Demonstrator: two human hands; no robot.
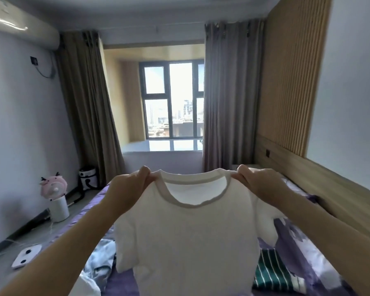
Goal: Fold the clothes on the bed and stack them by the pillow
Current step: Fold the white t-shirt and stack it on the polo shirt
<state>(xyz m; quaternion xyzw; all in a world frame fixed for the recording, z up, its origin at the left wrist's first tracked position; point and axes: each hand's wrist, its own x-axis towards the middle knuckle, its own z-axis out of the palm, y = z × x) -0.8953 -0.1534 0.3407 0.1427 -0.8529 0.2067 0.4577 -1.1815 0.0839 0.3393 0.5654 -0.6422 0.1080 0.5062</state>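
A white T-shirt (190,236) with a grey neck band hangs in front of me above the bed (320,261), held up by its two shoulders. My left hand (128,189) pinches the left shoulder and my right hand (256,182) pinches the right one. The shirt hangs full length and hides the middle of the bed. A light blue garment (100,261) lies crumpled at the lower left, and a green garment with white stripes (273,272) lies at the lower right. No pillow is in view.
The bed has a purple patterned sheet and a wooden headboard wall (291,174) along its right side. On the floor at the left stand a pink fan on a white cylinder (56,199), a white scale (26,256) and a black-and-white bin (88,178). A curtained window (173,101) is ahead.
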